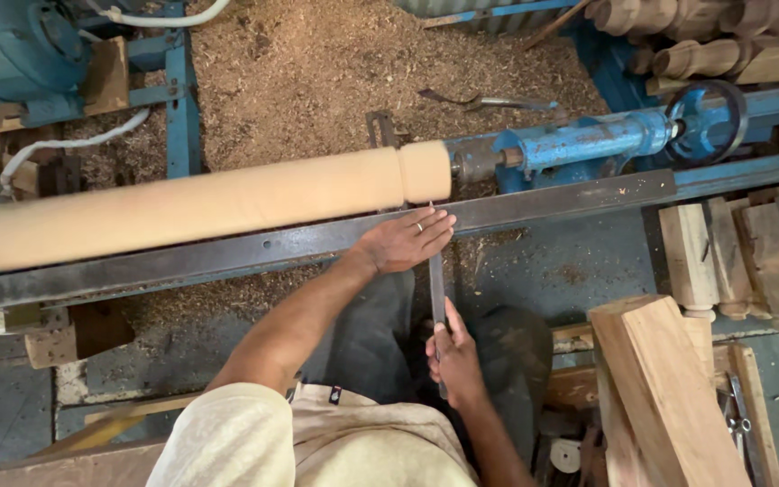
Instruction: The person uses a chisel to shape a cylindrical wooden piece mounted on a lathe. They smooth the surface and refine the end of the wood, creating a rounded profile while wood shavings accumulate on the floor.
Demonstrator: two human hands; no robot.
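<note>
A long pale wooden spindle [191,206] is mounted on a blue lathe, blurred as if spinning, with a turned bead [426,169] at its right end. My left hand [405,240] lies flat on the dark steel tool rest [227,254], its fingers pressing down the blade of a long metal chisel [436,290]. My right hand [454,358] grips the chisel's lower end close to my body. The chisel tip points at the spindle near the bead and is hidden under my fingers.
The blue tailstock [588,140] with its handwheel [707,122] holds the spindle's right end. Sawdust [317,72] covers the floor behind. Turned wooden legs [741,257] lie at right, square timber blanks [660,388] at lower right, a blue motor [11,45] at top left.
</note>
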